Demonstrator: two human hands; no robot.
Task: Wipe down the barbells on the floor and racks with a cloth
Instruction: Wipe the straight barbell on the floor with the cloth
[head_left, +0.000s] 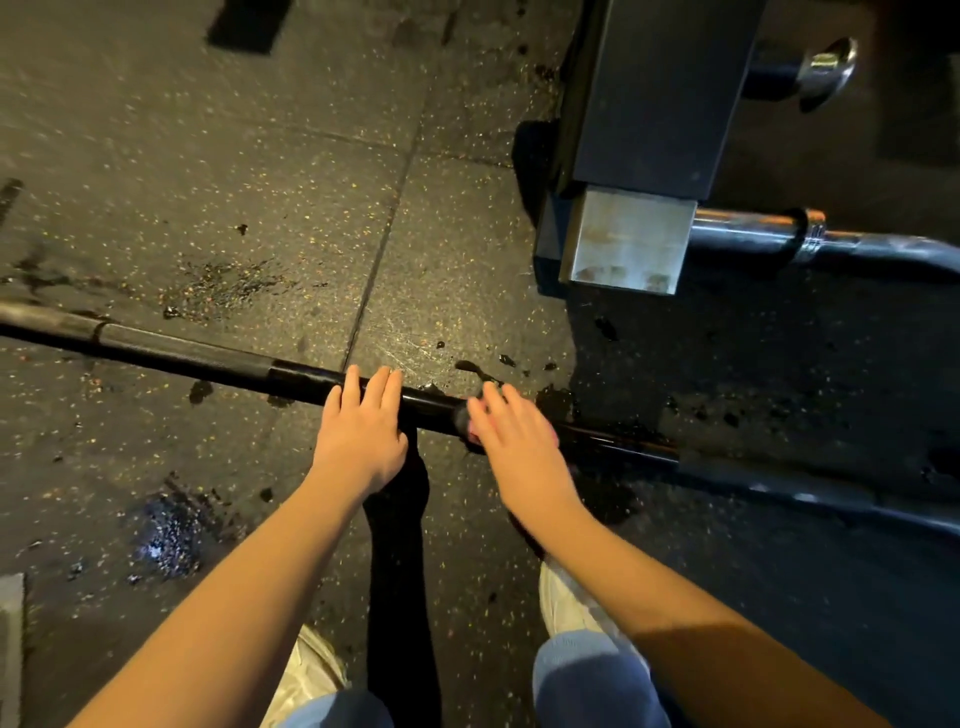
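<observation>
Barbell lies flat on the floor, running from the left edge slightly toward the near right, its shaft dark and its left part a duller grey. The left hand rests on top of the shaft near the middle, fingers straight and together, laid over the bar and not wrapped round it. Just to its right, the right hand covers the bar as well, with a bit of pinkish cloth showing at its left edge between palm and bar. This hand is blurred; its fingers look stretched out, but whether they grasp the cloth or only press on it cannot be told. The two hands are close together without touching.

The floor is dark speckled rubber in large tiles, with wet, glossy patches near left and dark blotches round the bar's right part. On the near side are two white shoes and knees in blue jeans.

Far right stands a dark steel rack post on a paler metal block. A second barbell with a chrome collar extends to the right from behind that block, and another chrome bar end shows farther away.
</observation>
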